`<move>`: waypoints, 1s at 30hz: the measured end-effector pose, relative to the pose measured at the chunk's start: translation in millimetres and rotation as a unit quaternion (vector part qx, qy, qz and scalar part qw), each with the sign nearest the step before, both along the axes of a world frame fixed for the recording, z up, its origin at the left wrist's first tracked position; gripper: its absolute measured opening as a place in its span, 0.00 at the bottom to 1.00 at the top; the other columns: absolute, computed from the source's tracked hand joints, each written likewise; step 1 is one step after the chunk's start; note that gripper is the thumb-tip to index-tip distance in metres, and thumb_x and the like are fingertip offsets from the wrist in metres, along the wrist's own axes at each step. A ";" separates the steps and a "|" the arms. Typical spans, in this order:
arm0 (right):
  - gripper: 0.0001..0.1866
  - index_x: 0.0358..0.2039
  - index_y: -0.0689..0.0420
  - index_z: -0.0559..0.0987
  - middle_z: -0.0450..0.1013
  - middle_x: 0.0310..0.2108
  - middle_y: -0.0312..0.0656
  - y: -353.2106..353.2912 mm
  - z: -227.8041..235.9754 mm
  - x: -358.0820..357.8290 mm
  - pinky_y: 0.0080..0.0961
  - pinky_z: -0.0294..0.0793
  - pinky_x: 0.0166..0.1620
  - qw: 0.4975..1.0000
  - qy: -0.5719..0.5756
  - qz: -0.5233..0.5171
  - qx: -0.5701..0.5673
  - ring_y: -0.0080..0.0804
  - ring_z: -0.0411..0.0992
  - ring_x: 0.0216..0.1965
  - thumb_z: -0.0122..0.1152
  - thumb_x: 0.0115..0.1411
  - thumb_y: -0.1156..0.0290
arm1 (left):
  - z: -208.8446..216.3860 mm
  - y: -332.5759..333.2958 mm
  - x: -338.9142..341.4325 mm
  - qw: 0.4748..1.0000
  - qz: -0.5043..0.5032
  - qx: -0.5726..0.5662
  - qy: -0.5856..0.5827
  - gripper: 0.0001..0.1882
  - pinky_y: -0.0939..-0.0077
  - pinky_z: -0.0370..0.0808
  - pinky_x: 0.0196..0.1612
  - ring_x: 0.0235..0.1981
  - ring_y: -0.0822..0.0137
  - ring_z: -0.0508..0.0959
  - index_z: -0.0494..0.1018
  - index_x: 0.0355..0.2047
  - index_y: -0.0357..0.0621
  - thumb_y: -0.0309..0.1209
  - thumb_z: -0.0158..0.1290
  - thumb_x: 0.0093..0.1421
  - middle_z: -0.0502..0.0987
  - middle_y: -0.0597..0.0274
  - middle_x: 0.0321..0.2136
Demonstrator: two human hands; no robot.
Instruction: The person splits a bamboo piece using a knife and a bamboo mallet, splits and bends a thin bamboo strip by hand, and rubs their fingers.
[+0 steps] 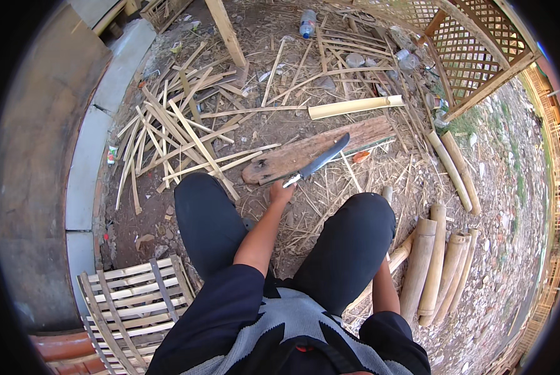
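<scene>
My left hand (281, 192) is closed round the pale handle of a machete (325, 156), in front of my left knee. Its broad dark blade slants up and to the right over a weathered wooden plank (280, 160) on the ground. Down beside my right thigh is my right hand (384, 265), its fingers largely hidden behind the leg; I cannot tell what it holds. Close to it lies a bamboo pole (403, 250), partly covered by my leg. Several cut bamboo lengths (420, 265) lie side by side just to the right.
Split bamboo strips (177, 128) are heaped at the left. Beyond the plank lies a half-round bamboo piece (355, 107). A wooden post (225, 31) stands ahead, and a lattice panel (480, 56) at the far right. A slatted bamboo rack (136, 309) is at the lower left.
</scene>
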State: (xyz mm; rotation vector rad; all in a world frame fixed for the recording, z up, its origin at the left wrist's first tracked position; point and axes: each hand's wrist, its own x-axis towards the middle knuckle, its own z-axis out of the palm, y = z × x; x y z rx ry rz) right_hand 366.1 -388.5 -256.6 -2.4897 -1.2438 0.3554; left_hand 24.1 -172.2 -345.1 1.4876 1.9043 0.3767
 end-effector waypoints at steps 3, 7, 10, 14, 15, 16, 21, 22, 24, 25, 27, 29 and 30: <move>0.12 0.41 0.59 0.75 0.76 0.29 0.59 4.5 19.1 28.7 0.50 0.71 0.37 0.997 0.066 0.033 0.033 0.61 0.76 0.34 0.59 0.61 0.67 | -6.3 -0.8 7.6 1.000 0.002 0.000 -0.018 0.28 0.55 0.75 0.44 0.39 0.47 0.82 0.83 0.38 0.44 0.56 0.64 0.50 0.83 0.46 0.33; 0.11 0.40 0.59 0.77 0.77 0.27 0.58 26.4 63.3 49.6 0.48 0.72 0.36 0.994 0.047 0.097 0.024 0.59 0.76 0.32 0.59 0.62 0.67 | 10.5 2.2 3.9 0.996 -0.028 -0.077 -0.038 0.33 0.53 0.75 0.46 0.43 0.43 0.80 0.80 0.41 0.38 0.57 0.66 0.48 0.81 0.42 0.39; 0.11 0.37 0.61 0.81 0.77 0.26 0.57 42.5 124.6 59.7 0.46 0.73 0.36 0.996 0.012 0.087 -0.027 0.55 0.77 0.31 0.62 0.61 0.65 | 14.8 3.1 10.8 0.997 -0.008 -0.074 -0.027 0.34 0.54 0.76 0.45 0.42 0.44 0.81 0.79 0.40 0.36 0.57 0.66 0.48 0.81 0.42 0.38; 0.13 0.39 0.64 0.82 0.77 0.23 0.53 49.3 184.3 61.9 0.38 0.73 0.30 0.998 0.007 0.038 0.044 0.44 0.77 0.25 0.62 0.62 0.65 | 16.8 6.1 2.3 0.996 -0.011 -0.085 -0.009 0.34 0.55 0.76 0.48 0.45 0.44 0.80 0.78 0.42 0.35 0.56 0.66 0.49 0.81 0.41 0.42; 0.13 0.39 0.64 0.82 0.77 0.23 0.53 49.0 199.4 57.2 0.38 0.73 0.30 0.998 0.007 0.032 0.044 0.44 0.77 0.25 0.62 0.62 0.65 | 18.1 2.8 2.4 0.996 -0.017 -0.086 -0.008 0.34 0.55 0.76 0.48 0.45 0.44 0.80 0.78 0.42 0.35 0.56 0.66 0.49 0.81 0.41 0.42; 0.13 0.39 0.65 0.82 0.77 0.21 0.50 51.4 214.6 49.1 0.34 0.72 0.29 0.994 0.055 0.014 0.094 0.37 0.76 0.23 0.60 0.64 0.67 | 20.7 0.5 2.8 0.994 -0.040 -0.098 0.002 0.34 0.56 0.75 0.50 0.48 0.45 0.80 0.79 0.45 0.36 0.55 0.64 0.51 0.80 0.40 0.45; 0.11 0.39 0.66 0.81 0.75 0.18 0.43 82.3 237.5 0.7 0.26 0.68 0.26 0.980 0.146 0.012 0.137 0.23 0.72 0.20 0.55 0.66 0.70 | 26.1 -0.1 9.2 0.990 -0.061 -0.130 0.012 0.32 0.57 0.74 0.53 0.50 0.46 0.79 0.80 0.46 0.37 0.54 0.61 0.54 0.79 0.39 0.46; 0.12 0.38 0.66 0.81 0.76 0.18 0.45 87.7 231.6 -4.3 0.31 0.70 0.27 0.982 0.131 0.021 0.134 0.28 0.74 0.21 0.54 0.66 0.70 | 26.6 1.1 9.9 0.984 -0.075 -0.157 0.025 0.32 0.56 0.74 0.54 0.52 0.46 0.78 0.78 0.48 0.38 0.53 0.60 0.54 0.79 0.41 0.49; 0.12 0.38 0.66 0.81 0.76 0.19 0.47 87.5 248.9 -15.7 0.33 0.70 0.28 0.988 0.107 0.011 0.109 0.32 0.75 0.21 0.54 0.66 0.70 | 28.3 2.6 13.9 0.978 -0.084 -0.185 0.040 0.33 0.55 0.74 0.55 0.53 0.47 0.77 0.76 0.51 0.40 0.53 0.59 0.54 0.78 0.43 0.51; 0.12 0.38 0.66 0.81 0.76 0.19 0.48 84.1 263.0 -19.9 0.35 0.71 0.29 0.993 0.080 -0.004 0.081 0.35 0.76 0.21 0.53 0.66 0.69 | 31.4 3.9 20.5 0.972 -0.106 -0.205 0.040 0.33 0.55 0.74 0.55 0.53 0.47 0.77 0.76 0.52 0.40 0.53 0.59 0.55 0.77 0.43 0.51; 0.12 0.40 0.66 0.80 0.76 0.19 0.48 78.6 296.3 -27.2 0.36 0.71 0.28 0.995 0.043 -0.029 0.088 0.38 0.76 0.21 0.53 0.66 0.70 | 30.6 5.5 21.4 0.965 -0.128 -0.225 0.041 0.34 0.55 0.74 0.55 0.53 0.46 0.77 0.75 0.53 0.40 0.53 0.58 0.55 0.77 0.42 0.52; 0.12 0.41 0.66 0.80 0.76 0.19 0.47 74.6 313.6 -30.4 0.33 0.70 0.27 0.991 0.043 -0.012 0.123 0.35 0.75 0.20 0.53 0.66 0.72 | 19.5 11.0 8.2 0.974 -0.134 -0.180 0.042 0.31 0.56 0.75 0.54 0.51 0.46 0.78 0.77 0.51 0.42 0.53 0.57 0.56 0.78 0.44 0.50; 0.12 0.41 0.66 0.80 0.76 0.19 0.47 70.8 319.2 -30.1 0.33 0.70 0.27 0.992 0.039 -0.018 0.122 0.35 0.75 0.20 0.53 0.66 0.72 | 22.4 11.3 13.2 0.973 -0.140 -0.180 0.039 0.31 0.56 0.75 0.54 0.51 0.46 0.78 0.77 0.51 0.42 0.53 0.57 0.56 0.78 0.44 0.50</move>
